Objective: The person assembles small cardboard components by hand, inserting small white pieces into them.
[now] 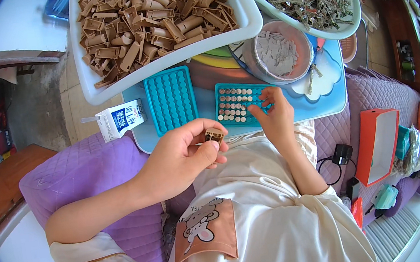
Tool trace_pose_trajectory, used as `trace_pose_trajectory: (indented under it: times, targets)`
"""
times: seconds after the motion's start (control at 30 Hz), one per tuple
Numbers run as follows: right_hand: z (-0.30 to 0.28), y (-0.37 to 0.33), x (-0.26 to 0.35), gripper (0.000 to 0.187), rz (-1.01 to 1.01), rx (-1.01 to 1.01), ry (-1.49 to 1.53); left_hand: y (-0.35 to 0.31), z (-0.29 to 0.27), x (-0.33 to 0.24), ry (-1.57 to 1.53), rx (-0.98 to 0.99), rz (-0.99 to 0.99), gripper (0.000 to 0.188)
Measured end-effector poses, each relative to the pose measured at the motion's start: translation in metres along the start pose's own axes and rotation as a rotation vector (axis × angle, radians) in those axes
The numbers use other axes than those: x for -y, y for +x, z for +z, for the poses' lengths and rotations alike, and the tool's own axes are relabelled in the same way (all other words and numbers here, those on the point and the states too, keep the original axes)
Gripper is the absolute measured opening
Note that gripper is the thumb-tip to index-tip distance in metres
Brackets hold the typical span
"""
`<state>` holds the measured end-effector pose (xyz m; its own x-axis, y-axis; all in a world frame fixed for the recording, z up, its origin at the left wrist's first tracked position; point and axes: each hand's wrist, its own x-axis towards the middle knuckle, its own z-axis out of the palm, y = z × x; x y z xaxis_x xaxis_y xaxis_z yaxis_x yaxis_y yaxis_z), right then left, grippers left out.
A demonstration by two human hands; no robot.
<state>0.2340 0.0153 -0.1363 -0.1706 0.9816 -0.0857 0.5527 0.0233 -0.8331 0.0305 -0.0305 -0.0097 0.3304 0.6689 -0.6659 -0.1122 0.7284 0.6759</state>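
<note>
My left hand [178, 153] is closed round a small brown plastic casing [214, 135], its hollow side partly showing. It is held up in front of my lap, close to the table edge. Over the right part of a teal pitted tray [236, 84], my right hand [273, 113] has its fingers bent and its thumb apart from the fingertips. Nothing shows between them. Several rows of small round pale discs [231, 105] sit in the tray's left part; my right hand hides some of its right part. A second teal tray [170, 101] with round pits lies to the left.
A white tub [254, 23] heaped with brown casings stands at the back. Beside it are a pale basin [356, 3] of wired parts and a bucket [250, 54] of grey pieces. A drink carton [121, 120] stands left; an orange-red box [365, 147] lies right.
</note>
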Motion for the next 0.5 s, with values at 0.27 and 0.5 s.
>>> trace_pose_trajectory:
  times: [0.27,0.5]
  targets:
    - [0.01,0.009,-0.007,0.028,0.002,0.026,-0.132,-0.001,0.001,0.0,0.025,0.041,-0.038,0.021]
    - [0.004,0.006,-0.015,0.021,-0.201,-0.026,-0.255,-0.004,0.003,-0.004,0.028,0.063,-0.037,0.023]
